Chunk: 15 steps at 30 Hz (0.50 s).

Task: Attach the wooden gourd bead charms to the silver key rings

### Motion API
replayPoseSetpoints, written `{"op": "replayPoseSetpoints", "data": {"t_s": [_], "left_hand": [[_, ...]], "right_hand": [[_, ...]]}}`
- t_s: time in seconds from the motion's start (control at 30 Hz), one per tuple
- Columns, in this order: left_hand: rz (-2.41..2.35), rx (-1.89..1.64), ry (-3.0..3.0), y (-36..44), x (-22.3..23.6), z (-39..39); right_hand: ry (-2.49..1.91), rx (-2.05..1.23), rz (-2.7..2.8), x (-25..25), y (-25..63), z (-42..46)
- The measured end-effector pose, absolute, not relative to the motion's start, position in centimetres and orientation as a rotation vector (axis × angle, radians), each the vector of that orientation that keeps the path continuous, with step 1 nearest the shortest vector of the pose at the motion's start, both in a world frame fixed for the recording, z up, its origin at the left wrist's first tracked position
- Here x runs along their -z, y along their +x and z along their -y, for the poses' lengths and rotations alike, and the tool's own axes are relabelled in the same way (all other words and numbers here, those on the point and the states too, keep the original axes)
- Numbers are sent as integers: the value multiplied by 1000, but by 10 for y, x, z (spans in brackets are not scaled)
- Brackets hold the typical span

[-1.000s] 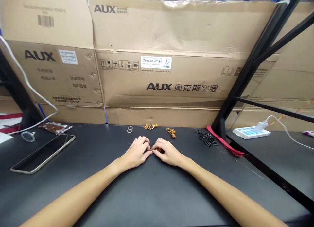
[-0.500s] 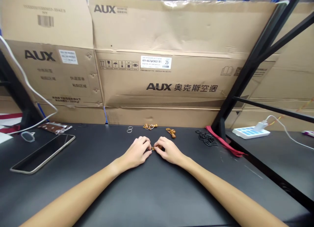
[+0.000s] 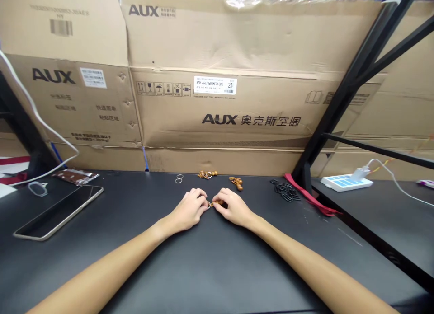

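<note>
My left hand pinches a small metal ring between thumb and fingers, low over the black table. My right hand is closed on a brown-orange corded pendant, mostly covered by its fingers. Ring and pendant meet in the narrow gap between my hands; whether they are linked I cannot tell. Beyond the hands lie a cluster of similar pendants with rings and another brown-orange pendant. Two loose metal rings rest to the left of them.
A pile of black oval links lies at the right beside a red strap. On the left are a phone, a brown packet and glasses. Cardboard boxes wall the back; a white power strip sits far right.
My left thumb has drawn back slightly, so more of the ring shows between the hands. My right hand keeps nearly the same place and grip.
</note>
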<state>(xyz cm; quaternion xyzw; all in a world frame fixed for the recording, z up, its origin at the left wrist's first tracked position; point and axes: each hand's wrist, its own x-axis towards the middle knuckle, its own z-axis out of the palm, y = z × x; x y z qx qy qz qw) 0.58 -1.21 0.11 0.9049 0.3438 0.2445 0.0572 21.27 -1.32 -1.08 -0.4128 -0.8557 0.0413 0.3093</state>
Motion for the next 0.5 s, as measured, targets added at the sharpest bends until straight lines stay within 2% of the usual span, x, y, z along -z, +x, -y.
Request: {"op": "replayPoseSetpoints", "data": {"t_s": [0.23, 0.5], "left_hand": [[-1052, -784, 2774, 6, -1, 14], [-1035, -758, 2696, 6, 1, 11]], "right_hand": [[-881, -257, 2312, 8, 209, 18], [-1044, -166, 2237, 12, 213, 11]]}}
